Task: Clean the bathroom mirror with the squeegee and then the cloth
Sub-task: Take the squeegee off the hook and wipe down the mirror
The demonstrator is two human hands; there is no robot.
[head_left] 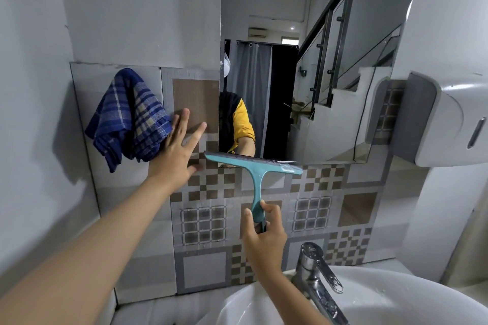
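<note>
The mirror (303,34) hangs on the wall above the patterned tiles. My right hand (264,235) is shut on the handle of a teal squeegee (257,182), whose blade lies across the mirror's bottom edge at its lower left. A blue plaid cloth (126,119) hangs on the tiled wall to the left of the mirror. My left hand (177,150) is flat against the tiles with fingers spread, just right of the cloth, its little-finger side touching the cloth's edge.
A white sink (396,306) with a chrome tap (317,272) sits below at the right. A white and grey dispenser (443,119) juts from the right wall next to the mirror. A corner wall closes in on the left.
</note>
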